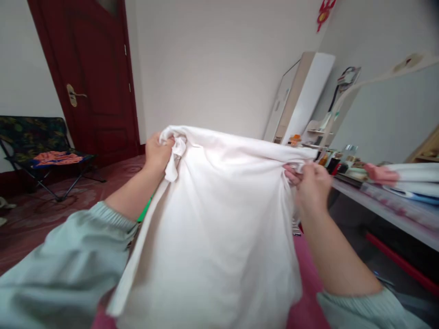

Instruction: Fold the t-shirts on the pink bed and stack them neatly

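Observation:
A white garment point(219, 214), its exact kind unclear, hangs stretched between my two raised hands. My left hand point(158, 153) is closed round its bunched upper left corner, where a short flap dangles. The upper right corner is gripped by my right hand point(313, 183), with folds of cloth gathered between the fingers. Along the top the fabric is doubled over into a loose roll. Its lower part drops toward me and runs out of view at the bottom. Something pink point(308, 278) shows behind the cloth on the right, mostly hidden.
To the right, a table point(387, 208) carries bottles and folded cloths point(416, 176) beside a large mirror point(394, 109). A folding chair point(37, 137) with an orange cloth point(58, 158) stands at left, near a dark red door point(92, 77). A tall white cabinet point(302, 98) is at the back.

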Demonstrator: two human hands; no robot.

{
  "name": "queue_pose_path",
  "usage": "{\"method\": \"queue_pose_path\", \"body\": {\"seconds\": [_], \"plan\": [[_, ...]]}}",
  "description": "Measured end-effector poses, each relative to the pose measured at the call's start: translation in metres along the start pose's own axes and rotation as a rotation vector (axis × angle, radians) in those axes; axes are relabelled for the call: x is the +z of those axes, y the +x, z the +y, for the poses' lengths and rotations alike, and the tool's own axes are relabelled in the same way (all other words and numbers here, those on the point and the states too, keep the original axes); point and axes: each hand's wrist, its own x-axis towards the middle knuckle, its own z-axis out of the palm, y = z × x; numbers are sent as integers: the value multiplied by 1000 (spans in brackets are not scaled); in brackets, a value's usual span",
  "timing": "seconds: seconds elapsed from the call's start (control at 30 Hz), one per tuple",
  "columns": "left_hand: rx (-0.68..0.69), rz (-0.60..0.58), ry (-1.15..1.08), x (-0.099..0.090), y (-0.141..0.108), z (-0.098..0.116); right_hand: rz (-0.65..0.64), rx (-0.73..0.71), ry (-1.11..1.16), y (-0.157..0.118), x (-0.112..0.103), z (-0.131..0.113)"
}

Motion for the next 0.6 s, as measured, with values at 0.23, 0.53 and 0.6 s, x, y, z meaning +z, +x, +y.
{"method": "queue_pose_path", "body": {"seconds": [0.23,0.53,0.6], "plan": [[314,-535,420,3,-61,-88,-371,220,-511,-36,-87,94],[392,-1268,540,-100,-182,-95,-1047,69,-999,-128,-209,94],[386,-1292,588,-103,-193,-97,-1084,-5,-1104,-130,-209,94]]}}
